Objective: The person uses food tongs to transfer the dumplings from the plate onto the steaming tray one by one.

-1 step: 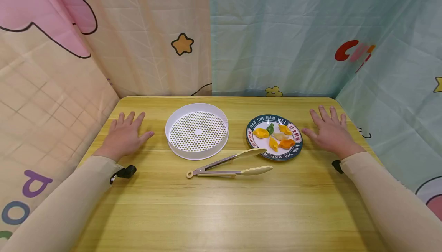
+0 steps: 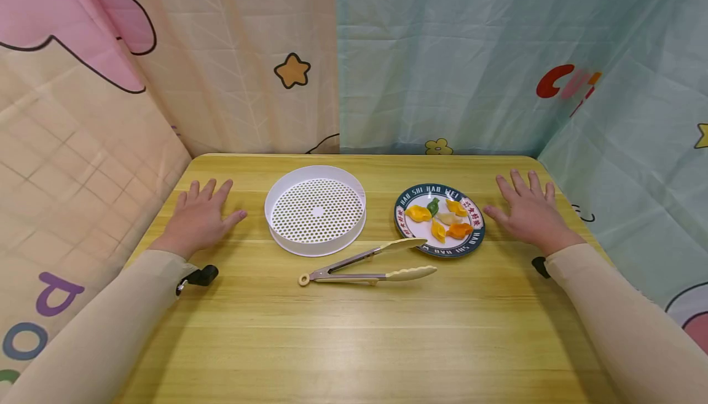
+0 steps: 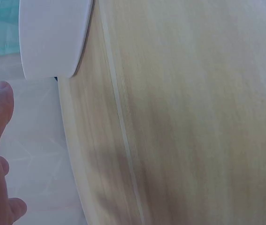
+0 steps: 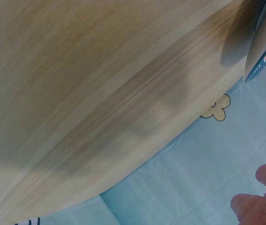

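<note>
Fingers spread, my left hand (image 2: pixel 198 222) is at the left side of the table, to the left of a round white perforated steamer tray (image 2: pixel 318 248). My right hand (image 2: pixel 532 216), also spread and holding nothing, is at the right side, beside a plate (image 2: pixel 405 236) with a dark lettered rim. Several dumpling-shaped pieces lie on the plate, among them a yellow one (image 2: pixel 418 213), a green one (image 2: pixel 433 206) and an orange one (image 2: pixel 460 230). In front of tray and plate lie tongs (image 2: pixel 354 277) with cream tips, spread apart; one tip overlaps the plate's rim in the head view.
The light wooden table (image 2: pixel 332 342) ends at printed curtains (image 2: pixel 475 53) behind and at both sides. A black wrist mount (image 2: pixel 202 275) sits under the left sleeve, another (image 2: pixel 540 267) by the right sleeve.
</note>
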Demonstrator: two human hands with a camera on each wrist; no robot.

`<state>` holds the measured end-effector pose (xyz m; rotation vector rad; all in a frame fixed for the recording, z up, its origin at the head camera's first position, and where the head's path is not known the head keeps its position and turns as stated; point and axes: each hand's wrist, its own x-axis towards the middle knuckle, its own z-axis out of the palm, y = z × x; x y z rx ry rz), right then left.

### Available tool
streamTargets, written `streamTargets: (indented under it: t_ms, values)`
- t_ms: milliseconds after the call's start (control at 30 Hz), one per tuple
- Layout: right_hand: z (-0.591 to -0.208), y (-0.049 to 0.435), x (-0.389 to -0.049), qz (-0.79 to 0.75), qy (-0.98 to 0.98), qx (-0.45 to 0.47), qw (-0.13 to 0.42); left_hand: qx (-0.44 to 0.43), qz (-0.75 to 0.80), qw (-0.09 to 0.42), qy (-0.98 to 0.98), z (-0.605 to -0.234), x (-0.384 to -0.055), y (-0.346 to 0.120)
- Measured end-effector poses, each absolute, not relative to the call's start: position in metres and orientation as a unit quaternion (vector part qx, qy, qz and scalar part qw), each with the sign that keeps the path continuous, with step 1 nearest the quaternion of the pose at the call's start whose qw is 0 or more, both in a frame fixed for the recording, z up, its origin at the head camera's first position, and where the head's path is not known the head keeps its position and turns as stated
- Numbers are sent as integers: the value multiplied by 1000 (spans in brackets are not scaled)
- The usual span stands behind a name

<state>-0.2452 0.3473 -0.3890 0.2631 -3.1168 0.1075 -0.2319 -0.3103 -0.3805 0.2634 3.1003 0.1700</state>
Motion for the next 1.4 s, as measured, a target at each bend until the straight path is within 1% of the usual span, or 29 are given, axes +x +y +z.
streamTargets:
  t_ms: [433, 800, 1033, 1267, 1400]
  values:
    - [-389, 346, -244, 44, -996, 80, 4, 83, 59, 11, 995, -383, -230, -311]
    - [-394, 341, -250, 71, -992, 102, 0, 93, 66, -9, 993, -384, -226, -308]
    - [-399, 335, -253, 94, -988, 118, -36, 105, 72, -25, 992, -383, -219, -298]
    - [-399, 330, -257, 170, -973, 125, -98, 123, 81, -34, 989, -380, -211, -286]
    - [-400, 328, -259, 184, -969, 119, -112, 139, 88, -40, 986, -375, -204, -275]
